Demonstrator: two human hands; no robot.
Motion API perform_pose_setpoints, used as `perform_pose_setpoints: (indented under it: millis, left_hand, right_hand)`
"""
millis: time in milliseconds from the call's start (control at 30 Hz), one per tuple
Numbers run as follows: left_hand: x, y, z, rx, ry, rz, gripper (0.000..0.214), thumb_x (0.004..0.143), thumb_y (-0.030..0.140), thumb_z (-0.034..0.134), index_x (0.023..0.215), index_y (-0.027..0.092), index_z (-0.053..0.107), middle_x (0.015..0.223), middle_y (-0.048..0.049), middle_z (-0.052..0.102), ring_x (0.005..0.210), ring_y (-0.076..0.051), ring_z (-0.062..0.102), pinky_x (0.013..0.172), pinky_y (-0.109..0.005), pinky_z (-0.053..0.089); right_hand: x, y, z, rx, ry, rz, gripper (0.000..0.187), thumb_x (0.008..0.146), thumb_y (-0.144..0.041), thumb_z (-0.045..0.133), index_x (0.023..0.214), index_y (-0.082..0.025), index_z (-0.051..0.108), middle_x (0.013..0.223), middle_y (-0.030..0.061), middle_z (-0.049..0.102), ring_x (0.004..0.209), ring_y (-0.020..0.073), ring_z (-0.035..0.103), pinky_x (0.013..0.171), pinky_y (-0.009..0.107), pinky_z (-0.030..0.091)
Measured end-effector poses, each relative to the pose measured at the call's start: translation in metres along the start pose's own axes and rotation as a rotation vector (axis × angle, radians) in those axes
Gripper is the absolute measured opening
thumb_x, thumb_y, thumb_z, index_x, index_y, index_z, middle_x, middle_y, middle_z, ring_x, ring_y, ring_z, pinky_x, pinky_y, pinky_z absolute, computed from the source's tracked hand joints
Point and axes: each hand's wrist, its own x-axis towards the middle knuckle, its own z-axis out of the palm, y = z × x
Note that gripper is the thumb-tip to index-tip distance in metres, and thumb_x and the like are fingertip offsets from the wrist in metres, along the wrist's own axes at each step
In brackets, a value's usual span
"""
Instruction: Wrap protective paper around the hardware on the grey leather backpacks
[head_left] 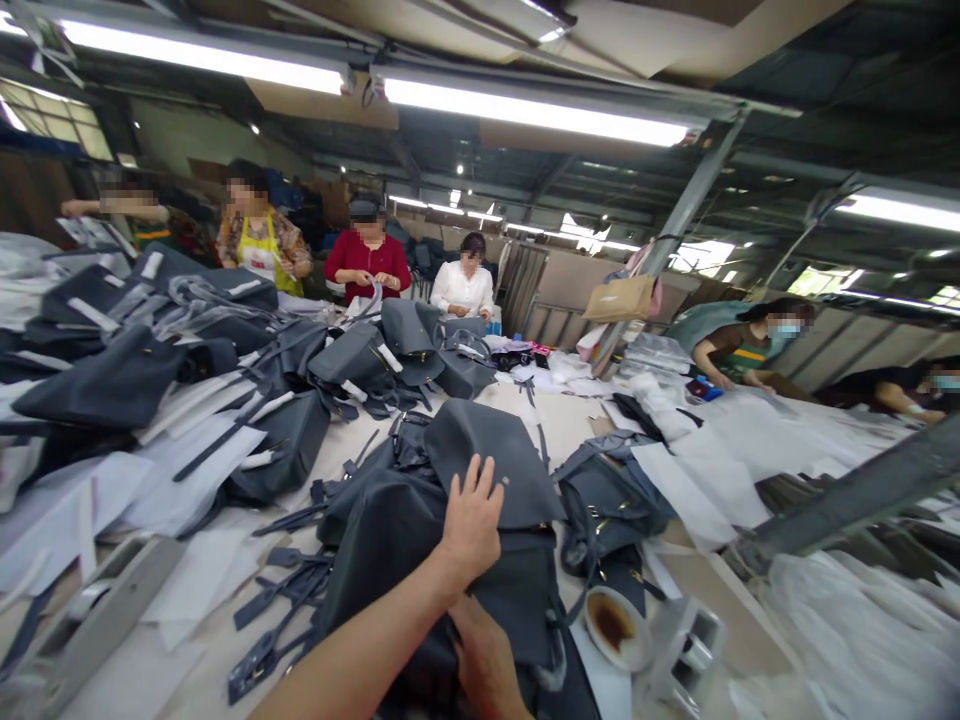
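Note:
A dark grey-blue backpack [517,590] lies in front of me on the table, its broad flap [487,460] facing up. Across that flap rests my left hand [472,515], fingers stretched out and spread, gripping nothing. Below my left wrist, my right hand [484,655] is against the body of the bag; its fingers are hidden by the wrist and the dark material. Loose straps and tags [281,610] spread out left of the bag. Another dark bag [611,500] with gold-coloured fittings lies just to the right.
Dark bags [105,380] and white paper sheets [169,475] pile up on the left. A dish of brown liquid [616,628] and a tape dispenser [686,645] stand near right. Clear plastic [847,630] covers the right corner by a slanted metal post [862,490]. Several people work around the table.

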Motion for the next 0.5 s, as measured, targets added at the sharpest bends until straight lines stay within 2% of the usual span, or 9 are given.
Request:
perform_pose_setpoints:
  millis: [67, 133, 200, 267, 333, 400, 467, 500]
  left_hand:
    - [-0.005, -0.009, 0.006, -0.044, 0.061, -0.058, 0.040, 0.077, 0.013, 0.057, 0.117, 0.015, 0.062, 0.153, -0.0112, 0.036, 0.146, -0.031, 0.017, 0.109, -0.048, 0.037]
    - [-0.014, -0.020, 0.009, -0.128, 0.125, -0.127, 0.028, 0.089, 0.020, 0.048, 0.109, 0.017, 0.066, 0.141, -0.0092, 0.053, 0.140, -0.026, 0.034, 0.106, -0.041, 0.043]
    - [-0.025, -0.029, 0.011, -0.193, 0.196, -0.153, 0.034, 0.096, 0.023, 0.035, 0.109, 0.019, 0.067, 0.128, -0.0072, 0.064, 0.129, -0.021, 0.050, 0.104, -0.039, 0.045]
    - [-0.033, -0.031, 0.012, -0.193, 0.256, -0.095, 0.037, 0.097, 0.020, 0.031, 0.107, 0.019, 0.067, 0.124, -0.0071, 0.066, 0.122, -0.019, 0.056, 0.104, -0.039, 0.046]
    - [-0.036, -0.026, 0.011, -0.134, 0.273, -0.025, 0.030, 0.096, 0.020, 0.037, 0.103, 0.020, 0.066, 0.124, -0.0075, 0.065, 0.123, -0.022, 0.053, 0.105, -0.044, 0.042]
    - [-0.034, -0.016, 0.008, -0.049, 0.232, -0.021, 0.019, 0.092, 0.031, 0.051, 0.100, 0.020, 0.065, 0.119, -0.0089, 0.066, 0.120, -0.027, 0.052, 0.107, -0.050, 0.036]
    - [-0.026, -0.004, 0.005, 0.054, 0.159, -0.050, 0.031, 0.081, 0.044, 0.066, 0.098, 0.018, 0.064, 0.110, -0.0119, 0.065, 0.112, -0.032, 0.052, 0.105, -0.056, 0.032]
    - [-0.021, 0.001, 0.005, 0.104, 0.121, -0.054, 0.036, 0.076, 0.046, 0.070, 0.097, 0.017, 0.063, 0.107, -0.0136, 0.063, 0.108, -0.034, 0.051, 0.102, -0.057, 0.032]
  right_hand:
    - [-0.005, -0.003, -0.014, 0.143, -0.024, 0.091, 0.060, 0.064, -0.003, 0.053, 0.115, -0.030, 0.069, 0.127, 0.0054, 0.066, 0.118, 0.0274, 0.060, 0.107, 0.048, 0.041]
    - [-0.007, -0.012, -0.032, 0.370, -0.027, 0.264, 0.046, 0.067, -0.011, 0.061, 0.108, -0.028, 0.072, 0.125, 0.0079, 0.067, 0.119, 0.0298, 0.060, 0.108, 0.050, 0.039]
    - [-0.005, -0.024, -0.049, 0.665, 0.037, 0.481, 0.030, 0.072, -0.026, 0.069, 0.101, -0.024, 0.074, 0.112, 0.0110, 0.073, 0.108, 0.0305, 0.066, 0.101, 0.049, 0.045]
    - [0.001, -0.037, -0.061, 0.943, 0.113, 0.636, 0.032, 0.074, -0.042, 0.072, 0.097, -0.021, 0.074, 0.100, 0.0112, 0.075, 0.094, 0.0277, 0.070, 0.093, 0.046, 0.051]
    - [0.009, -0.044, -0.064, 1.061, 0.122, 0.690, 0.037, 0.069, -0.047, 0.077, 0.094, -0.020, 0.073, 0.095, 0.0097, 0.075, 0.089, 0.0251, 0.070, 0.089, 0.042, 0.052]
    - [0.013, -0.046, -0.058, 1.049, 0.083, 0.694, 0.038, 0.063, -0.044, 0.082, 0.091, -0.020, 0.074, 0.095, 0.0079, 0.075, 0.093, 0.0243, 0.068, 0.088, 0.038, 0.051]
    - [0.013, -0.042, -0.049, 1.023, 0.065, 0.691, 0.039, 0.061, -0.042, 0.084, 0.091, -0.020, 0.074, 0.096, 0.0064, 0.074, 0.097, 0.0244, 0.067, 0.089, 0.036, 0.050]
    - [0.011, -0.039, -0.046, 1.022, 0.059, 0.686, 0.039, 0.061, -0.042, 0.083, 0.093, -0.021, 0.074, 0.097, 0.0058, 0.074, 0.099, 0.0243, 0.066, 0.090, 0.036, 0.049]
